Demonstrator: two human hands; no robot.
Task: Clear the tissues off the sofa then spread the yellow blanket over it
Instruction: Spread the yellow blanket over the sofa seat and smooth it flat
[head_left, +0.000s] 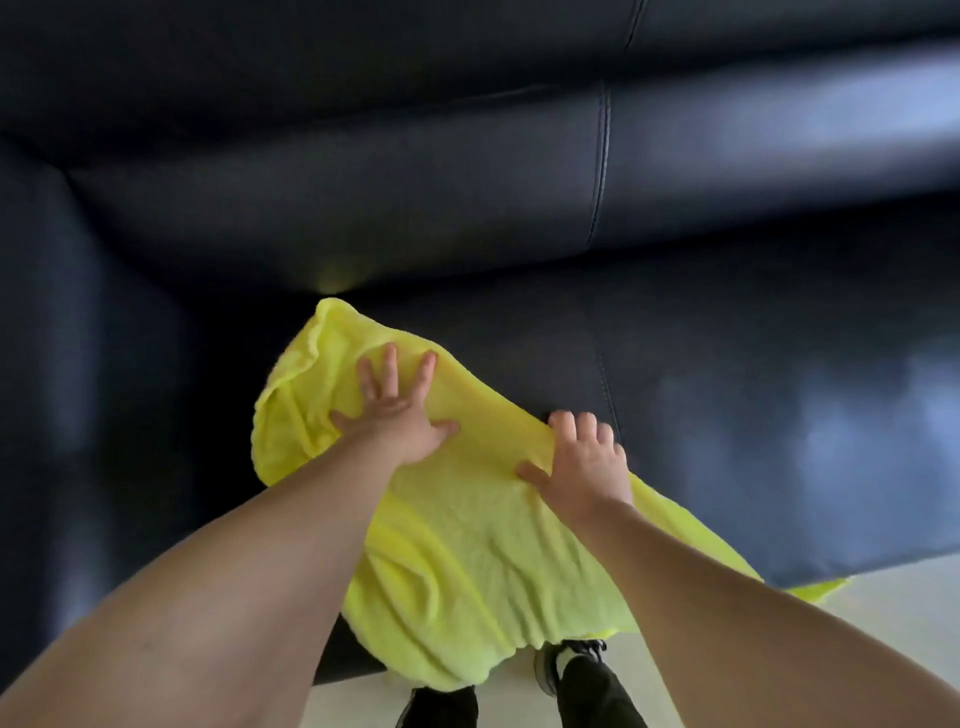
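A yellow blanket (467, 551) lies rumpled on the seat of a black leather sofa (779, 415), its near part hanging over the seat's front edge. My left hand (395, 410) presses flat on the blanket's far left part with fingers spread. My right hand (584, 462) rests on the blanket's right edge, fingers bent over that edge and thumb on top of the cloth. No tissues are in sight.
The sofa's backrest (467, 182) runs across the top and its left armrest (78, 389) fills the left side. A pale floor (893, 613) shows at the lower right. My legs and dark shoes (566, 665) stand at the sofa's front.
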